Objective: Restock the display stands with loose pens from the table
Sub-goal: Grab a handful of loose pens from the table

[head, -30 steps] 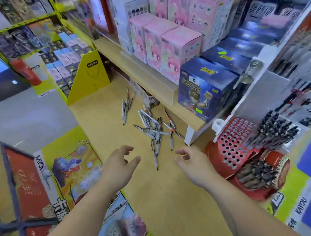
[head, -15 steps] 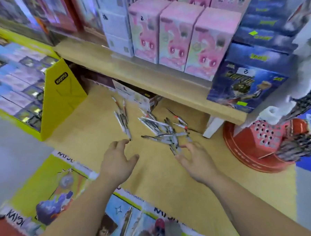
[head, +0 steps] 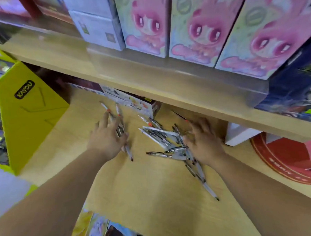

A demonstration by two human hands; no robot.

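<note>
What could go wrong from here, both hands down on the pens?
1. The main pile is crossed; the right hand, fingers spread, may scatter pens rather than gather them.
2. The left hand rests on a smaller group; those pens could slide back under the shelf.
3. The stray pen lying apart, nearer the person, could be missed.
</note>
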